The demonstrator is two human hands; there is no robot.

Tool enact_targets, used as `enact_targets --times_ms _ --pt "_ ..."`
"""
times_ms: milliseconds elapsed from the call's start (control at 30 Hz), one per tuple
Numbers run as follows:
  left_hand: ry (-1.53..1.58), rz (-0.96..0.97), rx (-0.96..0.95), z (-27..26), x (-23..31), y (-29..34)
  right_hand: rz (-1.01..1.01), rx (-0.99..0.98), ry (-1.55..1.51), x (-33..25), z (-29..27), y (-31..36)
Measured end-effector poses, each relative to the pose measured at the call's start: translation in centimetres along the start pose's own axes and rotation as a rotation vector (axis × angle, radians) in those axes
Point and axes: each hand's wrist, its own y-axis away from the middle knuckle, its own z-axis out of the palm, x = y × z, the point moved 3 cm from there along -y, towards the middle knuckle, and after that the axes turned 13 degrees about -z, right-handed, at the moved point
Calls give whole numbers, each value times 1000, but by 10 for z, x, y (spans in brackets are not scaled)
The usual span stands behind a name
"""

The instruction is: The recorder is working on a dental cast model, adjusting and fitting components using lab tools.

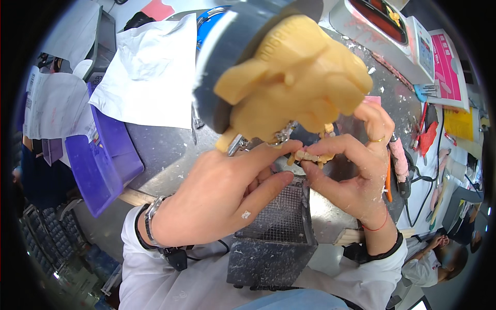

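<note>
Grey and white-flecked, the desk (161, 150) is spreading behind. The right hand (354, 173) is pinching a small tan piece (313, 157) between thumb and forefinger; the left hand (212, 191) is reaching its forefinger to the piece's left end, its thumb standing apart. Below, a mesh-topped black box (268, 263) is sitting; above, a larger tan model (297, 77) is looming.

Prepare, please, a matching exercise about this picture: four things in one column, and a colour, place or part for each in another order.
Things:
1. Bin
2. Small piece
3. Black box
4. Watch

Descriptions:
A. fitted with a mesh
B. silver
C. purple
D. between finger and thumb of the right hand

Right pairs: 1-C, 2-D, 3-A, 4-B
</note>
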Motion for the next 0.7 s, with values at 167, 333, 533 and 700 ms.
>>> enact_targets --times_ms 167,333,533,700 --pt "-47 -56 -34 -3 2 1 -67 58 56 -7 3 -3" --pt "-20 -15 -4 -1 -1 2 -93 134 33 -7 5 -3" --pt "-74 -22 -31 -1 0 3 -106 112 29 -7 4 0" --pt "23 -72 -123 -13 9 12 -160 248 -20 -18 -22 7"
